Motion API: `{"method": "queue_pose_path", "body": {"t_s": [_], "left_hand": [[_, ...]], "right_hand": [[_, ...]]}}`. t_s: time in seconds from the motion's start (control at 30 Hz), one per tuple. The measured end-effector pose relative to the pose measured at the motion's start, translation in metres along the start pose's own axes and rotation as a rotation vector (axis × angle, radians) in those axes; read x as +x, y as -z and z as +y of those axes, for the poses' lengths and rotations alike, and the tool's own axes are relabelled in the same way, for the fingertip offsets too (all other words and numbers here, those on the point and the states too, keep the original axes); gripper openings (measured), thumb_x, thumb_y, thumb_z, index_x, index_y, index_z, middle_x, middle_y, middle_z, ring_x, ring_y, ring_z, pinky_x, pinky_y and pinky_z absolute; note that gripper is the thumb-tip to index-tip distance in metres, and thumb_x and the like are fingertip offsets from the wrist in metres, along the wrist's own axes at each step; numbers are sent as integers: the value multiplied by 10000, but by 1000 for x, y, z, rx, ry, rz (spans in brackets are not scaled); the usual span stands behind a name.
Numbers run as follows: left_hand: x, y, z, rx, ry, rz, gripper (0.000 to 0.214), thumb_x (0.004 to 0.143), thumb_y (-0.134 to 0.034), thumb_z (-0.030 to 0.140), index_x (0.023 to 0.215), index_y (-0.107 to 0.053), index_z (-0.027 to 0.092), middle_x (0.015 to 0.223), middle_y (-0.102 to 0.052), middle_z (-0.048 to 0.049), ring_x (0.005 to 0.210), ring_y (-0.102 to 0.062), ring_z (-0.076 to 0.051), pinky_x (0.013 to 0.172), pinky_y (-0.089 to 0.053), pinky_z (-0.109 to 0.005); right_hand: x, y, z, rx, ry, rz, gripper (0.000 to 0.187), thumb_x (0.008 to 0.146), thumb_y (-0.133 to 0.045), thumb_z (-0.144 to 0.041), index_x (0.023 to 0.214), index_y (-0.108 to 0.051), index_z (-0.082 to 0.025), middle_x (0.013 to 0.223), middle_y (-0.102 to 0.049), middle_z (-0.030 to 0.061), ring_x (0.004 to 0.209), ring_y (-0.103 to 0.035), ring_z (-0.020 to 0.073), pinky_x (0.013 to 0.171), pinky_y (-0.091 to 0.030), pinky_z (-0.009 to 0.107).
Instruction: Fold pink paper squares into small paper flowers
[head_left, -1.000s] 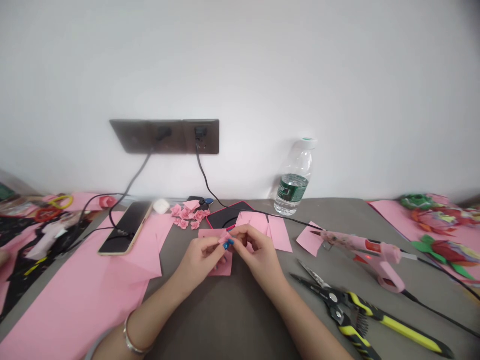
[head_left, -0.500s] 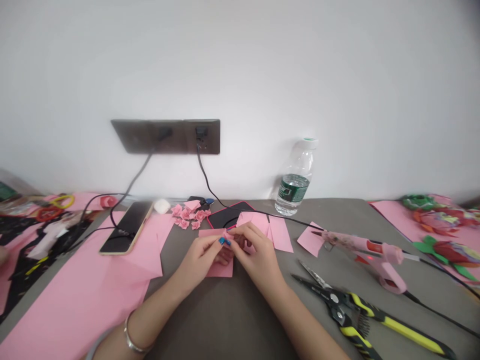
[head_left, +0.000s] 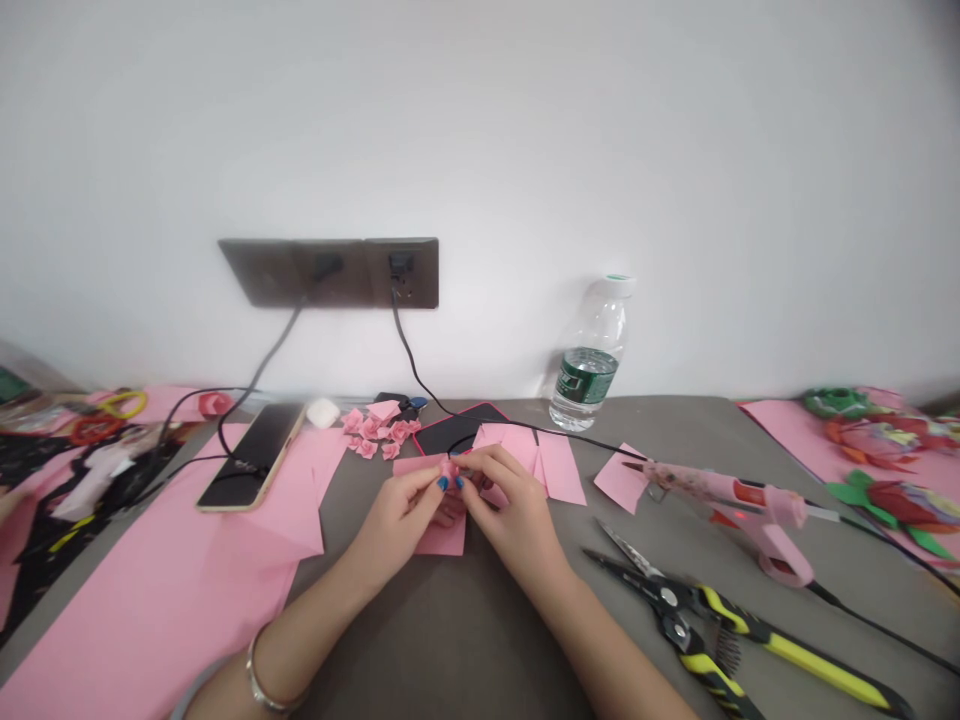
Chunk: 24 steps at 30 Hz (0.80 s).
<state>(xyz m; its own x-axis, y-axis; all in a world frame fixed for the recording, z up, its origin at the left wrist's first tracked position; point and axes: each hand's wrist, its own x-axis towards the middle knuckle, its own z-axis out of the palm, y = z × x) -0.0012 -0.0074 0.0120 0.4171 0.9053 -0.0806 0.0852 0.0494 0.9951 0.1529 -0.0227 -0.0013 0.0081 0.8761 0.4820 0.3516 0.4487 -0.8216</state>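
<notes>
My left hand (head_left: 399, 503) and my right hand (head_left: 510, 505) meet at the middle of the table. Their fingertips pinch a small folded piece of pink paper (head_left: 452, 470), which is mostly hidden by my fingers. Beneath my left hand lies a pink paper square (head_left: 442, 540). Just beyond my right hand are more pink paper pieces (head_left: 561, 472). Farther back is a cluster of small pink paper roses (head_left: 375, 430). A pink hot glue gun (head_left: 765, 520) and yellow-handled snips (head_left: 780, 640) lie to the right of my right hand.
A phone (head_left: 251, 460) rests on a large pink sheet (head_left: 172, 600) at left. A black pad with a red rim (head_left: 450, 433), a water bottle (head_left: 589, 370) and black cables stand behind my hands. Paper flowers (head_left: 892, 490) lie at right.
My fingers have shifted slightly on the small pink paper, and my right hand has moved a little closer to my left. The surrounding objects have not moved.
</notes>
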Motion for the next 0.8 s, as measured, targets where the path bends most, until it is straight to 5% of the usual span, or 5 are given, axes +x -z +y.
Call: {"method": "queue_pose_path", "body": {"t_s": [0.8], "left_hand": [[-1,1,-2,10,-20,15,330,902,-555,412,989,-744,156,809,-755,-54,774,-713,-218,740,-591,-316]], "right_hand": [[0,2,-4,-52,17,10,220,829,-486,-64,913,-621,-215,865,-614,51,724,-585,172,644,-494,281]]}}
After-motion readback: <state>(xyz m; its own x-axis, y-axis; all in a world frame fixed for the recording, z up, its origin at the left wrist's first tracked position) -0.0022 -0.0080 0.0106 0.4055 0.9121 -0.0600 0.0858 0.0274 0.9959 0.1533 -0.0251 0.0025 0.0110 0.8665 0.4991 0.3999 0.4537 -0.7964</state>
